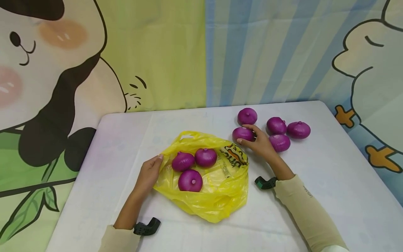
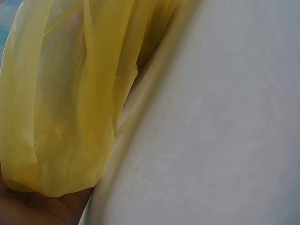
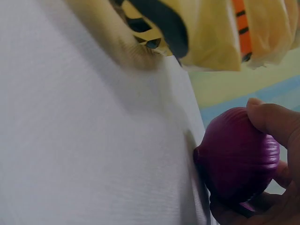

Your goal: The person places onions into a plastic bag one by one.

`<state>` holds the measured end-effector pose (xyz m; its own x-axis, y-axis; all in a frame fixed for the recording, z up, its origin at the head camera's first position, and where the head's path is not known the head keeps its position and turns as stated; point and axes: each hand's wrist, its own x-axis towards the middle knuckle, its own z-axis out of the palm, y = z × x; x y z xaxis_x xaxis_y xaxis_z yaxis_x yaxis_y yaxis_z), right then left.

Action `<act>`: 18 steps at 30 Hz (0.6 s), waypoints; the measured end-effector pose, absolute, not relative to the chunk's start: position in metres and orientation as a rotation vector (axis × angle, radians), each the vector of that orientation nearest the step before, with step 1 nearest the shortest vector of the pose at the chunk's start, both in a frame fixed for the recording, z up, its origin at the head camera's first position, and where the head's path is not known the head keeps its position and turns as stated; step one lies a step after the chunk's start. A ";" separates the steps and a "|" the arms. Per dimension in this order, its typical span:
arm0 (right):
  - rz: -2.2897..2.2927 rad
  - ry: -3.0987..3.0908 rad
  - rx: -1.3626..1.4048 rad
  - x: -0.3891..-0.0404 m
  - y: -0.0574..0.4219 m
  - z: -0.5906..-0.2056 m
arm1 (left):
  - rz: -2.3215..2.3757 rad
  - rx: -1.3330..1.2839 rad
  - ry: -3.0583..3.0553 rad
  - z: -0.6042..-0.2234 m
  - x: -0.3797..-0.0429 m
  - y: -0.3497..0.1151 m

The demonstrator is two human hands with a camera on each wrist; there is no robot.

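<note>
Right hand (image 1: 260, 142) and held onion (image 1: 241, 134), seen from the head: the purple bulb lies between thumb and fingers, at the end of the grip, with the thumb on its near side and the fingers on its far side. The grip is clamped on the bulb. In the right wrist view, the stubby tip points away from the palm, towards the desk (image 1: 126, 150); contact with the surface cannot be told. The bulb lies just beyond the upper right rim of the yellow bag (image 1: 220, 204). Left hand (image 1: 149, 172): the grip is together on the bag's left rim. Three bagged onions (image 1: 190, 181) lie within. A rear onion (image 1: 247, 116) lies just behind the held one; three loose onions (image 1: 298, 130) cluster to its right.
</note>
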<state>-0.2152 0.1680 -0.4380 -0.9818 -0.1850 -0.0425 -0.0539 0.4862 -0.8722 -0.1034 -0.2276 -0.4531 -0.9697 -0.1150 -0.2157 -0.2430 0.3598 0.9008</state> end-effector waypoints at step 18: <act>-1.637 2.567 -0.362 -0.217 0.171 -0.426 | 1.667 -0.323 2.489 -0.456 -0.106 -0.230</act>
